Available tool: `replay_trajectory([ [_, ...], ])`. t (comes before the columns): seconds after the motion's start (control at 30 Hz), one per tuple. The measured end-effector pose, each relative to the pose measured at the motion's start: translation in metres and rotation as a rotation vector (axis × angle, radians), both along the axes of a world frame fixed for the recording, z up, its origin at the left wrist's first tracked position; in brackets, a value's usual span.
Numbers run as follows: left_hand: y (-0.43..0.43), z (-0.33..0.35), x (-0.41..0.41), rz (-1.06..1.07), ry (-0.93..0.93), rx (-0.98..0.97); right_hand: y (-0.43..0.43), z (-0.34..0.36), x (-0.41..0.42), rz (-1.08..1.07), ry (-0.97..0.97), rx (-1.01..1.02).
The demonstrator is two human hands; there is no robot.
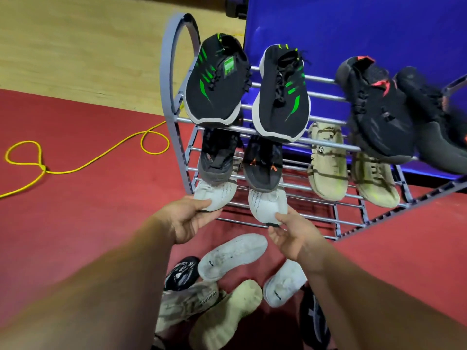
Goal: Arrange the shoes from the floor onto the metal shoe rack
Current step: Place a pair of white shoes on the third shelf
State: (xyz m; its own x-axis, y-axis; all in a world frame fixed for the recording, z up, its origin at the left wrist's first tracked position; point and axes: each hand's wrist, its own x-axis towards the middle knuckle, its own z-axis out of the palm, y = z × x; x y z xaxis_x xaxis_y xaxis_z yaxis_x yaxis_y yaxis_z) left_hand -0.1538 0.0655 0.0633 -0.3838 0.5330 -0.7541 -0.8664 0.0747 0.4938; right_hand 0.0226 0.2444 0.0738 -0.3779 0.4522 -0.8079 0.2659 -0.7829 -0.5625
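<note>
The grey tubular metal shoe rack (163, 64) carries two white knit shoes (214, 195) on its lowest tier. The left hand (187, 218) grips one heel; the right hand (290, 236) seems to pinch the other's. Both heels overhang the front rod, so released early they could tip off.

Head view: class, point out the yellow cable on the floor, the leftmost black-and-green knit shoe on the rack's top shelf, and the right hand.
Yellow cable (43, 169): head view, loop crossing.
Leftmost black-and-green knit shoe (214, 97): head view, toe upper.
Right hand (290, 236): head view, hand's middle.
</note>
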Motion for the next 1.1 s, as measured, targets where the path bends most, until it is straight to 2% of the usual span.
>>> replay_trajectory([
  [0.2, 0.030, -0.029, 0.004, 0.112, -0.066, 0.061, 0.011, -0.017, -0.018, -0.014, 0.026, 0.008],
  [0.4, 0.038, -0.053, -0.004, 0.213, -0.066, 0.021, 0.020, -0.033, -0.038, -0.044, 0.044, -0.013],
  [0.63, 0.037, -0.066, -0.007, 0.187, -0.080, -0.077, 0.016, -0.054, -0.061, -0.089, 0.066, -0.056],
  [0.8, 0.031, -0.072, -0.009, 0.103, -0.034, -0.185, 0.011, -0.077, -0.062, -0.036, 0.001, 0.000],
  [1.1, 0.029, -0.067, -0.008, 0.103, -0.026, -0.149, 0.009, -0.073, -0.062, 0.033, -0.049, 0.060],
])
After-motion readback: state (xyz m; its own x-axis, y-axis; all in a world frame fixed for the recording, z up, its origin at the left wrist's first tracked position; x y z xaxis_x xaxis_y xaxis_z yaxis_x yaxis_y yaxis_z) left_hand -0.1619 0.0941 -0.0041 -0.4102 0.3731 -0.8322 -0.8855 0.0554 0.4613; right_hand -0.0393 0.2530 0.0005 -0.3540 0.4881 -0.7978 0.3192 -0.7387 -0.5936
